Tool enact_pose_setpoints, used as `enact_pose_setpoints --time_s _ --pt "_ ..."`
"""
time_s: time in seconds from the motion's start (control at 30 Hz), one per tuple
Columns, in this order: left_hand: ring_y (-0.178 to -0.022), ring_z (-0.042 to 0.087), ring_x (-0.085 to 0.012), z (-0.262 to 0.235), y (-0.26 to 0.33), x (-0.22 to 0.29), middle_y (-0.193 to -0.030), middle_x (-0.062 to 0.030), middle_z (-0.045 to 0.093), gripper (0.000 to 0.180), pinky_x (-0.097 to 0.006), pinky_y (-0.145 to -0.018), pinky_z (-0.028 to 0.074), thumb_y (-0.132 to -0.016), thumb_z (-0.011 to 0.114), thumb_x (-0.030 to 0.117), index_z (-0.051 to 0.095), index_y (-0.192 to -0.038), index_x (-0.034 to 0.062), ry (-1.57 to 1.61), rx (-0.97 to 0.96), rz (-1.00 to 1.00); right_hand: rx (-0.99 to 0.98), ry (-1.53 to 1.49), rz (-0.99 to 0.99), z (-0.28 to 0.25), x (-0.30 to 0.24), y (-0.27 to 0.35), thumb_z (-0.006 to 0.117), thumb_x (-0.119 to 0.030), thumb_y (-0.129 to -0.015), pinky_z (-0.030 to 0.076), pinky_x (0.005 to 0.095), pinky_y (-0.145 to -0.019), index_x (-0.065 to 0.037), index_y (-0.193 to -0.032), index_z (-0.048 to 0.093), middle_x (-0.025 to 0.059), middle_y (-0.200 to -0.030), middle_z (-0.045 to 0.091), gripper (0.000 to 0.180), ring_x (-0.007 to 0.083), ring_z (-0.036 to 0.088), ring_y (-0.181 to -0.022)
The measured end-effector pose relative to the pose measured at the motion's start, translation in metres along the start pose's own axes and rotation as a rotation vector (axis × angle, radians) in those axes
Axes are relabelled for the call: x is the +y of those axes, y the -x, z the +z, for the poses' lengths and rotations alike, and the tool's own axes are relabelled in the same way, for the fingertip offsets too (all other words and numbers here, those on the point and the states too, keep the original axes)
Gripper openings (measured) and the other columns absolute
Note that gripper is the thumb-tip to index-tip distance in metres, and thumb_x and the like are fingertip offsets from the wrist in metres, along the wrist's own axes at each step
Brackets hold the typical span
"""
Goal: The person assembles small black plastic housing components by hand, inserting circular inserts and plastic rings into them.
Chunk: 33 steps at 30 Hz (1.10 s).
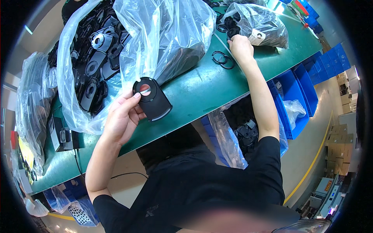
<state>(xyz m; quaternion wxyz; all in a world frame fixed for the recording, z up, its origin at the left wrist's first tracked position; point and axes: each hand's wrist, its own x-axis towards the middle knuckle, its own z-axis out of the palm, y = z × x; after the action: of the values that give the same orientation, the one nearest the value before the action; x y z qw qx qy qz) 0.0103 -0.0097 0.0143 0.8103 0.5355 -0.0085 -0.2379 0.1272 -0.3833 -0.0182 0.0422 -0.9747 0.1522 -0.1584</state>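
Observation:
My left hand [124, 114] pinches the edge of a black plastic cover [156, 105], a flat piece with a round hole near one end, held up above the table's near edge. My right hand [241, 48] reaches to the far right, its fingers curled onto a black ring [232, 32] at the mouth of a clear bag [268, 33]; the fingertips are partly hidden. Between the hands, loose black rings [223, 59] lie on the green table [194, 95]. A large open clear bag [74, 112] of black plastic covers [95, 64] stands beside my left hand.
Another filled clear bag [33, 97] is at the far left, near a small black device [62, 136] with a cable. Below the table edge sits a bag-lined bin of black parts [245, 134]. Blue bins [297, 105] stand to the right; cardboard boxes [338, 149] are stacked beyond.

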Motion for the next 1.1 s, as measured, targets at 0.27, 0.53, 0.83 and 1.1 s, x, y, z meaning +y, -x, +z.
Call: enact_pose_setpoints --time_s 0.27,0.53,0.83,1.1 --pt "-0.091 0.061 -0.0132 -0.009 0.004 -0.006 -0.106 -0.0069 0.061 0.028 -0.032 -0.078 0.051 -0.093 0.045 0.018 0.05 -0.116 0.0022 0.014 -0.04 -0.009 0.508 -0.313 -0.26 -0.001 0.009 0.014 0.056 -0.018 -0.084 0.048 0.0406 -0.069 -0.003 -0.083 0.066 0.0147 -0.085 0.063 0.018 0.0327 0.061 -0.078" --pt "-0.098 0.059 -0.0165 -0.009 0.002 -0.014 -0.109 -0.0082 0.059 0.034 -0.033 -0.083 0.048 -0.091 0.046 0.014 0.046 -0.123 0.0014 0.059 -0.079 0.001 -0.049 -1.263 -0.049 -0.049 -0.039 0.075 0.06 -0.017 -0.087 0.037 0.0186 -0.05 0.003 -0.089 0.066 -0.0037 -0.064 0.055 0.021 0.0024 0.047 -0.057" --pt "-0.096 0.058 -0.0137 -0.007 0.007 -0.019 -0.108 -0.0076 0.058 0.031 -0.031 -0.083 0.05 -0.089 0.052 0.012 0.048 -0.118 -0.0004 0.009 -0.167 0.021 -0.45 -1.225 -0.387 -0.065 -0.143 0.154 0.062 -0.007 -0.082 0.042 0.0191 -0.054 0.004 -0.086 0.064 0.0033 -0.07 0.061 0.012 0.0041 0.053 -0.062" --pt "-0.09 0.06 -0.0118 -0.01 0.009 -0.022 -0.103 -0.006 0.061 0.03 -0.029 -0.079 0.051 -0.091 0.052 0.017 0.051 -0.116 -0.0003 0.027 -0.12 0.04 -0.266 -1.181 -0.449 -0.051 -0.149 0.157 0.065 -0.006 -0.079 0.044 0.019 -0.055 0.004 -0.096 0.063 0.0056 -0.078 0.063 0.02 0.006 0.056 -0.064"
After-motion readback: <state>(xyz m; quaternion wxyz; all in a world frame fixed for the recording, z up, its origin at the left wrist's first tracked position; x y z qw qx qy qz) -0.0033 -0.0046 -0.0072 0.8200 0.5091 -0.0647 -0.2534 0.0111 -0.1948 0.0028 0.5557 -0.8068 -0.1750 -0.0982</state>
